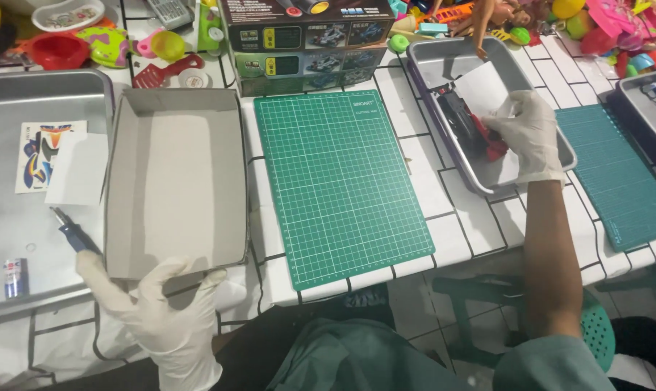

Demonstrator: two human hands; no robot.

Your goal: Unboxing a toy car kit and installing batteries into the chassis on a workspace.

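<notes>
Unpacking a toy kit: both gloved hands engaged.
Your right hand grasps a red-and-black part inside the right metal tray; your left hand pinches the empty cardboard box lid's near edge. Judged next: lift the part clear, toward the green cutting mat.

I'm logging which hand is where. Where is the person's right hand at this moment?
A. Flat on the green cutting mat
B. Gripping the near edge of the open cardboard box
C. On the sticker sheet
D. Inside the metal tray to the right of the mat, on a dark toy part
D: the gloved right hand reaches into the metal tray onto the dark toy part; the left hand is at the cardboard box.
</notes>
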